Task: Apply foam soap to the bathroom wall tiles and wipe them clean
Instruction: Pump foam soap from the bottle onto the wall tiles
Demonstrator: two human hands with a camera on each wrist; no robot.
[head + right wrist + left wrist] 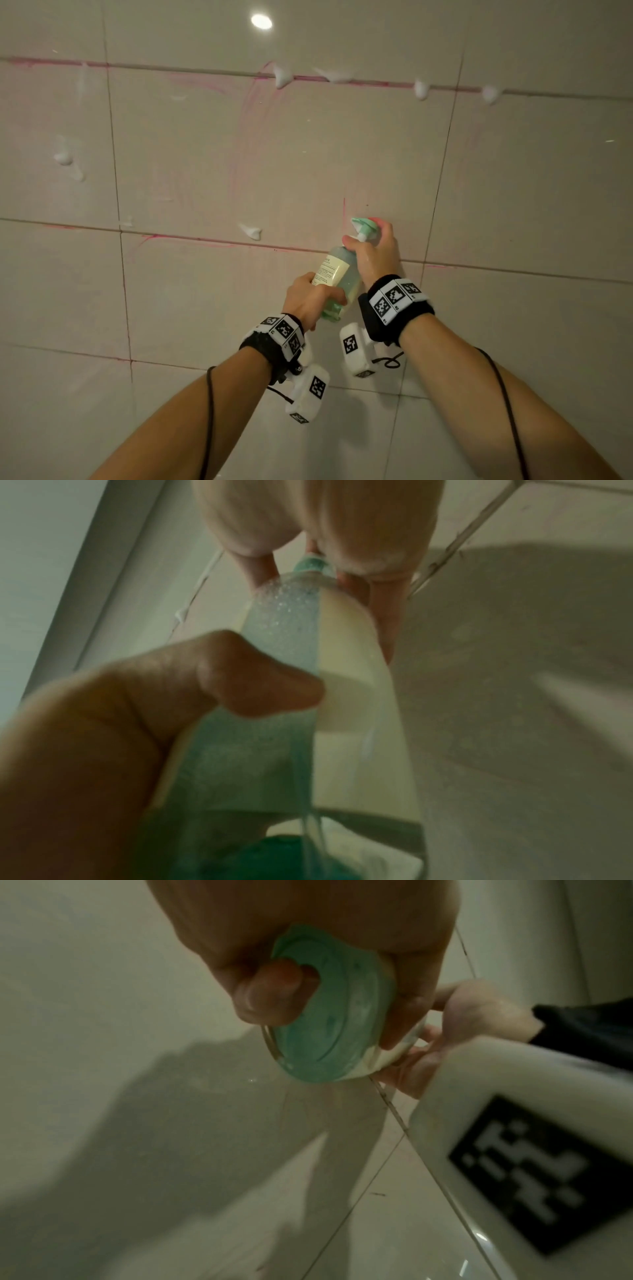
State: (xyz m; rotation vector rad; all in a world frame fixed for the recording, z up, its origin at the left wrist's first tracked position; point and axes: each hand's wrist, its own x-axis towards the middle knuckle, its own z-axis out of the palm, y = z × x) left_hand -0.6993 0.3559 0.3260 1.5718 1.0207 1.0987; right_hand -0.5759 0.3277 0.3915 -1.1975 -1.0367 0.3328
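Observation:
A clear foam soap bottle (337, 274) with greenish liquid, a cream label and a mint green pump head (366, 229) is held tilted up against the wall tiles (205, 154). My left hand (310, 296) grips its lower body, fingers curled round the base (329, 1031). My right hand (375, 250) wraps the neck and pump (313, 564), with the nozzle pointing left. White foam blobs (283, 77) cling along the pink-stained upper grout line, and another foam blob (251, 232) sits left of the pump. The bottle (284, 691) fills the right wrist view.
Pink smears run over the middle tile (246, 130) and along the grout lines. More foam (63, 156) sticks at the left. A ceiling light glares off the glossy tile (262, 21). The wall is flat, with tiles on all sides.

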